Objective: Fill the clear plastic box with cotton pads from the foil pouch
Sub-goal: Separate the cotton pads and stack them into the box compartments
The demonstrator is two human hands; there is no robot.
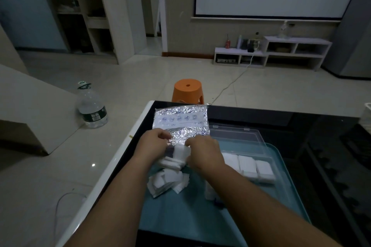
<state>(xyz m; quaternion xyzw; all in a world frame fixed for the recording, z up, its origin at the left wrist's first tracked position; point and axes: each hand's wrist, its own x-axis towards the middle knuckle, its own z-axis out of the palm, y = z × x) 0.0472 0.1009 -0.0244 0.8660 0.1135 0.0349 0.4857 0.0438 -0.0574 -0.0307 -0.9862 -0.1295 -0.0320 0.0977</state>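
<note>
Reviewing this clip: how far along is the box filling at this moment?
Partly done. The clear box already holds a row of white pad stacks. In hand: the left hand and right hand are at the mouth of the foil pouch, drawing out a bundle of pads. Left to do: a loose pile of pads sits on the blue mat, outside the box, and the box lid is open.

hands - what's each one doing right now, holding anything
Left hand: closed on the foil pouch at its open edge.
Right hand: closed on a bunch of cotton pads at the pouch mouth.
</note>
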